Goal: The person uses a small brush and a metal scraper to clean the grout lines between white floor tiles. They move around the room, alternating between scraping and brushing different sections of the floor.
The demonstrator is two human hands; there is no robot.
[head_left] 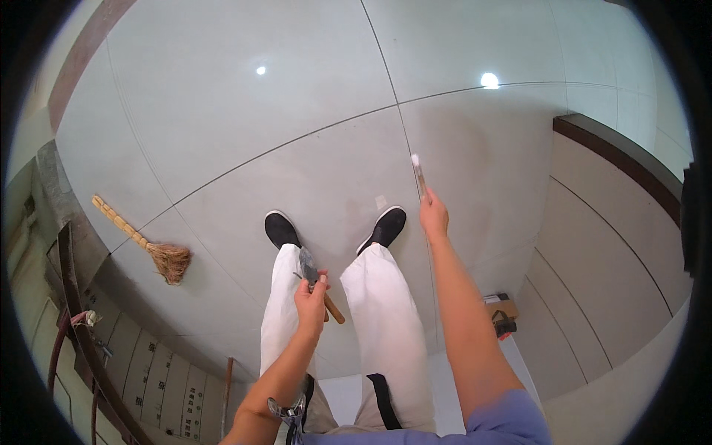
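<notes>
My left hand (311,297), above the space between my shins, grips a small pointing trowel with a grey metal blade (306,260). A wooden handle (335,310) shows below the fingers. Part of a second handle and a thin metal tip stick out beside it, so a second tool seems to be in the same grip. Stretched out to the right, my right hand (435,216) holds a slim brush (419,171) with a pale tip, pointing away from me. Below both hands lies a floor of large grey tiles (328,178).
A short straw hand broom (168,261) lies on the tiles at left. Beyond it stand a rusty metal frame (83,334) and cartons (156,378) bearing writing. On the right are a panelled surface with a dark brown edge (617,161) and a small cardboard box (503,307).
</notes>
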